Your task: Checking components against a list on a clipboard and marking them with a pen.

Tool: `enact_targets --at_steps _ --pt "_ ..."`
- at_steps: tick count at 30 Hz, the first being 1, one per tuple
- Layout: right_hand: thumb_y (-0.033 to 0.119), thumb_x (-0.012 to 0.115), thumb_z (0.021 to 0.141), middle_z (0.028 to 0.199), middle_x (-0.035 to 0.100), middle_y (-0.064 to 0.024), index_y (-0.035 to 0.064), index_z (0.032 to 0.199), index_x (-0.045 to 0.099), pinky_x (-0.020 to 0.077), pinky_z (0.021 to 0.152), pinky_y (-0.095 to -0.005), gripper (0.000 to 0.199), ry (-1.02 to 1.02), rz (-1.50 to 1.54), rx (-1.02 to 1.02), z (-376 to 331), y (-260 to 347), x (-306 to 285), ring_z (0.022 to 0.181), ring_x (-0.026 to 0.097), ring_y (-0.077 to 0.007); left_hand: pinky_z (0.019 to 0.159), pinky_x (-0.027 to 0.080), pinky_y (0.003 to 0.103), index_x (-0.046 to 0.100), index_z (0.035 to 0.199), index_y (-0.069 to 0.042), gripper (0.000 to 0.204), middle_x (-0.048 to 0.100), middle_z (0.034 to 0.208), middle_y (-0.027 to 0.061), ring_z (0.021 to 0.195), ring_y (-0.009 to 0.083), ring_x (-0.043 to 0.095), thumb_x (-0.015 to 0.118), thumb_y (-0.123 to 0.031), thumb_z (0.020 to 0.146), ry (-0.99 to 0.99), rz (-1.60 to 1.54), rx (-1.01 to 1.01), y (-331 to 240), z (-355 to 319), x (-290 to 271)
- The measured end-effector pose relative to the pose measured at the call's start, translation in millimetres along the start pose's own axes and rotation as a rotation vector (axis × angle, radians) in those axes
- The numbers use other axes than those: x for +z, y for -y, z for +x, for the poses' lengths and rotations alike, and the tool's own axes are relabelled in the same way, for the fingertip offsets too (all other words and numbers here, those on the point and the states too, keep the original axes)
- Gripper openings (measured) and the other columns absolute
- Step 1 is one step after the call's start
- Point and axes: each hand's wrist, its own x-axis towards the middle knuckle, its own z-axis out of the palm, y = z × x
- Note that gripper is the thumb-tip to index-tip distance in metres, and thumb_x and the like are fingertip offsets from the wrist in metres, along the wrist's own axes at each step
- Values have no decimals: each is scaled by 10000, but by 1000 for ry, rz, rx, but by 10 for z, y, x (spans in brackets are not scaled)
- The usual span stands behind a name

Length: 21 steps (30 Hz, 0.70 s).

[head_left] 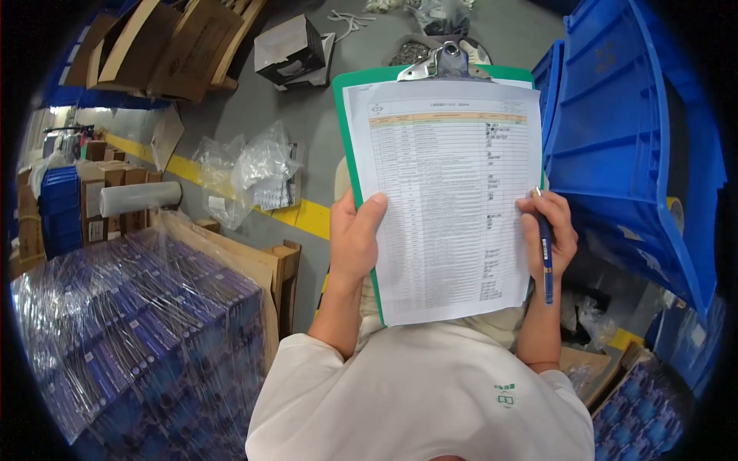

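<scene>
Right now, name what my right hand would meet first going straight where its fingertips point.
Likely the printed sheet on the green clipboard: the right hand sits at its right edge, though depth there is unclear.

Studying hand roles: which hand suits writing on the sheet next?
Probably the right hand: it holds the pen near the handwriting on the sheet, while the left hand grips the clipboard by its left edge.

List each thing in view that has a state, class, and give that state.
Left hand, gripping
Right hand, holding the pen
Clipboard, held up, paper on top
Paper, printed, partly filled in by hand
Pen, in use as nothing but held
Purple boxes, stacked, wrapped
Clear plastic, crumpled
White roll, wound up
</scene>
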Motion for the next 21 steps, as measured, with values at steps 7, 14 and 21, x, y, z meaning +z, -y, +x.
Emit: enact_targets --at_steps 7,14,21 --pt "-49 613 779 924 638 -150 -21 1064 579 443 858 -308 288 14 -47 -56 21 -8 -7 920 598 -216 804 439 269 525 1116 77 294 608 1024 105 907 135 564 468 -97 887 12 -6 9 -3 13 -3" --pt "-52 609 778 922 637 -151 -17 1068 577 449 847 -305 294 21 -60 -59 14 -21 -18 914 599 -216 800 442 268 531 1098 79 285 610 1015 109 894 133 567 473 -103 886 -2 27 1 1 14 -6" --pt "-61 604 774 919 638 -148 -16 1067 578 451 846 -306 298 6 -18 -18 11 0 -7 912 600 -217 797 443 269 531 1093 77 284 611 1011 110 894 136 568 479 -107 883 13 4 6 9 15 -8"
